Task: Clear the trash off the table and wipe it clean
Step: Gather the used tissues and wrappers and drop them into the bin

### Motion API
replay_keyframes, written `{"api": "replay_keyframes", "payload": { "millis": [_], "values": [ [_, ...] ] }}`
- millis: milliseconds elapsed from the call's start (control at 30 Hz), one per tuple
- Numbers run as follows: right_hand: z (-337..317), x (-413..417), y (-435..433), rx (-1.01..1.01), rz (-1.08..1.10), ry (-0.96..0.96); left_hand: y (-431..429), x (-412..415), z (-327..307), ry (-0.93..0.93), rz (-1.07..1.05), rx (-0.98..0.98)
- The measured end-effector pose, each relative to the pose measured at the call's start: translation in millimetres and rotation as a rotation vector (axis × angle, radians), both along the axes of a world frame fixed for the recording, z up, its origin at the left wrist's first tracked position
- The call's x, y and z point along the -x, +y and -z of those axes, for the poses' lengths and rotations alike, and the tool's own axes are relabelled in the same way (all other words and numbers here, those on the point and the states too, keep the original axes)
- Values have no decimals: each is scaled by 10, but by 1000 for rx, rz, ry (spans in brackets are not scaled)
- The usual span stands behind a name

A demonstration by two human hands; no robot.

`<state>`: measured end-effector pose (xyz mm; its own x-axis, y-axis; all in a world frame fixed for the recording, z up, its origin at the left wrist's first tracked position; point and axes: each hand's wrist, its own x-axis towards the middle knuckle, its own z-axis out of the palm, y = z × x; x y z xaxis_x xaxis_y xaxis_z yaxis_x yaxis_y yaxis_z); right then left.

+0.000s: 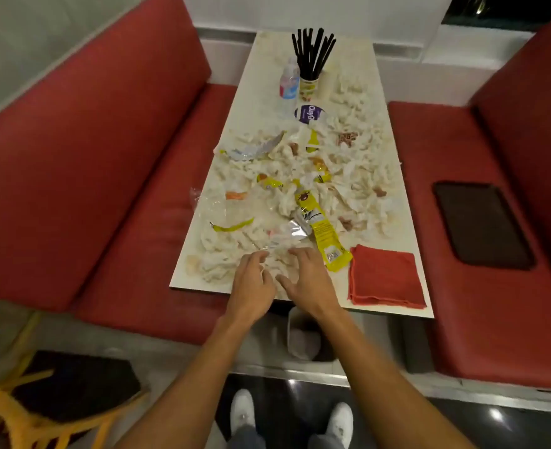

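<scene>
A: Both hands are out over the near edge of the long pale surface [264, 53], with the left hand [254, 280] and the right hand [309, 280] side by side and the thumbs nearly meeting.

B: And the fingers?

A: Apart on both hands, spread and lightly bent, and laid on the crumpled white paper tissues [222, 254] heaped at that near edge. I can't see anything clamped in either hand.

B: That paper litter runs almost the whole length of the surface, with torn yellow scraps through the middle. The long yellow foil sachet [327, 241] lies just beside the right hand, angled toward the near right corner.

A: On that near right corner there's the folded red cloth [385, 275], lying flat just beside the sachet's end and apart from both hands.

B: Toward the far edge a small clear plastic bottle [289, 81] stands upright, and just beside it is a paper cup of black straws [309, 59]. In front of those a crushed bottle with a purple label [309, 112] lies on its side.

A: Under the near edge, down on the floor, is a pale waste bin [303, 335] with something white inside.

B: The red padded bench [429, 150] along the right edge carries a flat dark slab [483, 225]. It could be a phone or a tablet, I can't tell which.
</scene>
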<state>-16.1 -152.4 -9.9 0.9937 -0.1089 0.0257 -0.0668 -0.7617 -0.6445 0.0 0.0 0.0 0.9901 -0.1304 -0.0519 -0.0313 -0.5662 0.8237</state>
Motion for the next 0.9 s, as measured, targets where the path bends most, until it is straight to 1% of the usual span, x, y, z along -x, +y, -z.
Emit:
{"api": "replay_keyframes", "payload": {
  "millis": [133, 200, 300, 433, 533, 733, 900],
  "values": [
    [53, -72, 127, 110, 30, 102, -8, -37, 98, 72, -32, -23],
    [118, -99, 162, 127, 35, 98, -3, -36, 168, 69, -38, 10],
    [177, -136, 177, 65, 72, 99, 29, -34, 230, 15, -64, 40],
    [203, -106, 139, -17, 123, 123, 32, -4, 238, -102, -88, 36],
    [141, -38, 74, -80, 144, 97, -1, -47, 227, -130, -115, 78],
    [-117, 72, 67, -327, 248, 13, -196, -51, 168, -11, -126, 233],
    [-286, 36, 235, -581, 301, -30, -309, -61, -7, 187, -173, 519]
  ]
}}
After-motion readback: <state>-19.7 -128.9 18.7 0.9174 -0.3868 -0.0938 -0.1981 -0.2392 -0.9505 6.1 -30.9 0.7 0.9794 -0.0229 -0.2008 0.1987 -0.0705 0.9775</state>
